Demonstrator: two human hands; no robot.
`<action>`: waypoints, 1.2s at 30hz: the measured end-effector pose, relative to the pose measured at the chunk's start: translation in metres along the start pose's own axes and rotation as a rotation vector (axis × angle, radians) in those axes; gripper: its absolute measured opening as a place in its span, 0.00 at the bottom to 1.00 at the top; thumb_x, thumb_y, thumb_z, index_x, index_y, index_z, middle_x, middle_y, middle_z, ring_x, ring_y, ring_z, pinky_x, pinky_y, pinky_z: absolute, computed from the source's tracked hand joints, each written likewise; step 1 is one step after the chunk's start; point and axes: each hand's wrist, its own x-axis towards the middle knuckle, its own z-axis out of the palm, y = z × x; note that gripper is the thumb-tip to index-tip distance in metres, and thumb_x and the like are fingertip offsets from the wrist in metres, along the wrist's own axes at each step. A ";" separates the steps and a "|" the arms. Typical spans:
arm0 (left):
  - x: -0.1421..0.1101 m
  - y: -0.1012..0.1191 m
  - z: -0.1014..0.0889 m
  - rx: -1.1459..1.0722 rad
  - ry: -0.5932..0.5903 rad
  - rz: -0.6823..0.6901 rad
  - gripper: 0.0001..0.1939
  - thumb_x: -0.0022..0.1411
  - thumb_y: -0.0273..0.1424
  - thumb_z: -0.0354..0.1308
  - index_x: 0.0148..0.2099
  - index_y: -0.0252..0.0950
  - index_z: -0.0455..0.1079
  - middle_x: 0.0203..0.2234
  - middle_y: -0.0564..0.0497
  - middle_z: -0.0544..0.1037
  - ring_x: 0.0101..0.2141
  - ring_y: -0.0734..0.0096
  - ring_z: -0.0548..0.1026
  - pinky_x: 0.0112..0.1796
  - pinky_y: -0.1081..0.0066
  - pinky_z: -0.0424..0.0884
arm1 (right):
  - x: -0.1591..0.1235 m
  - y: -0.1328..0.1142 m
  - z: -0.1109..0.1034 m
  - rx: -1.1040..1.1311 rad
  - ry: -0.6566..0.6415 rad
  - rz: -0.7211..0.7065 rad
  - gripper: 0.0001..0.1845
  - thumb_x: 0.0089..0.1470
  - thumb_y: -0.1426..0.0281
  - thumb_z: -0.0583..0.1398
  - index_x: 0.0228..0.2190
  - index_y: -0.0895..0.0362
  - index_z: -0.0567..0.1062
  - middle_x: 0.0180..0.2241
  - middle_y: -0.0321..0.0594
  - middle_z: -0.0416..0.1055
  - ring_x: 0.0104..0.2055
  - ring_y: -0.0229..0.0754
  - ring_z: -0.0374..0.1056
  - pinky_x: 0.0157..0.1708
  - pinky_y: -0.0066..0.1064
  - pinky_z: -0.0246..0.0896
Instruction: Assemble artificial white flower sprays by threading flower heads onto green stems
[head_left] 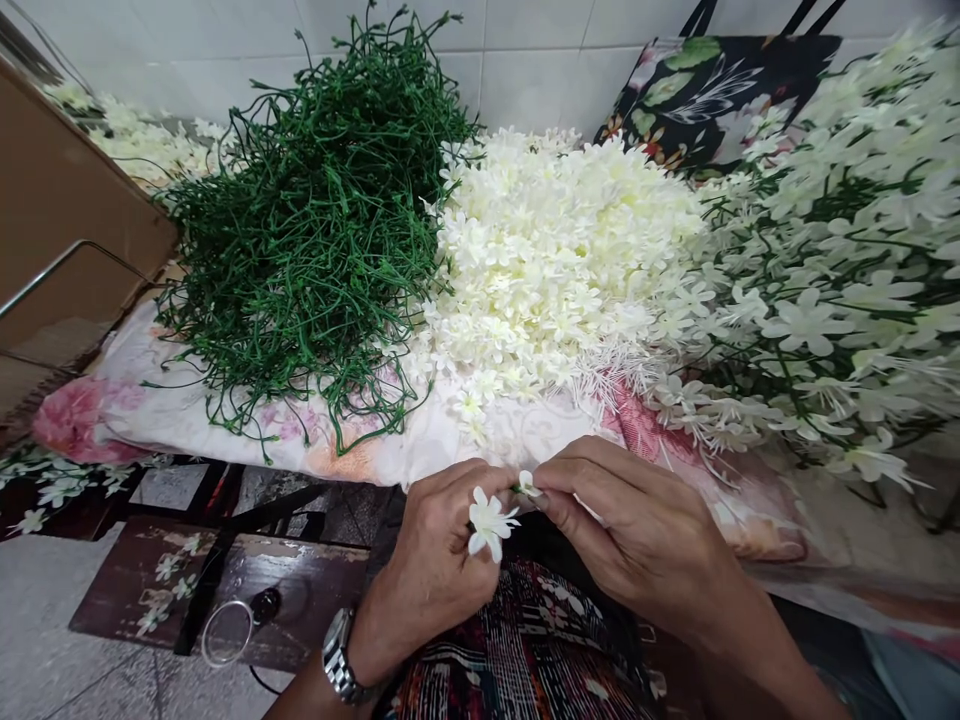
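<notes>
My left hand (450, 540), with a metal watch on its wrist, is closed on a green artificial flower stem. A white artificial flower (491, 524) sticks out beside its fingers, and most of the stem is hidden in the fist. My right hand (622, 520) pinches a small white blossom (529, 485) between thumb and forefinger, at a green stem tip by the left thumb. Behind my hands lie a heap of bare green plastic stems (322, 230) and a heap of loose white blossoms (562, 250).
Finished-looking white flower sprays (810, 320) pile up at right. A floral cloth (360, 450) covers the table, with a cardboard box (67, 190) at left. A dark flowered bag (735, 95) leans on the tiled wall. Below stands a brown wooden bench (300, 590) with a clear round rim.
</notes>
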 end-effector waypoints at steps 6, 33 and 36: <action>0.007 -0.007 0.007 -0.059 0.040 0.024 0.14 0.48 0.14 0.48 0.26 0.37 0.68 0.18 0.56 0.66 0.20 0.74 0.63 0.24 0.74 0.57 | 0.001 0.005 0.005 0.057 0.024 0.018 0.09 0.56 0.78 0.52 0.29 0.60 0.71 0.24 0.39 0.67 0.27 0.36 0.63 0.26 0.27 0.59; 0.012 -0.015 0.012 0.055 0.067 0.089 0.10 0.44 0.16 0.44 0.24 0.36 0.60 0.17 0.55 0.65 0.19 0.76 0.62 0.22 0.76 0.59 | 0.001 0.011 0.016 0.090 0.022 0.041 0.06 0.57 0.77 0.54 0.30 0.61 0.70 0.24 0.38 0.67 0.28 0.36 0.64 0.27 0.27 0.60; 0.011 -0.016 0.010 -0.010 0.039 0.073 0.10 0.47 0.16 0.44 0.24 0.36 0.60 0.17 0.56 0.65 0.20 0.77 0.62 0.23 0.77 0.58 | 0.000 0.010 0.009 0.135 0.003 0.059 0.04 0.56 0.73 0.57 0.35 0.60 0.70 0.28 0.39 0.70 0.31 0.36 0.66 0.31 0.27 0.63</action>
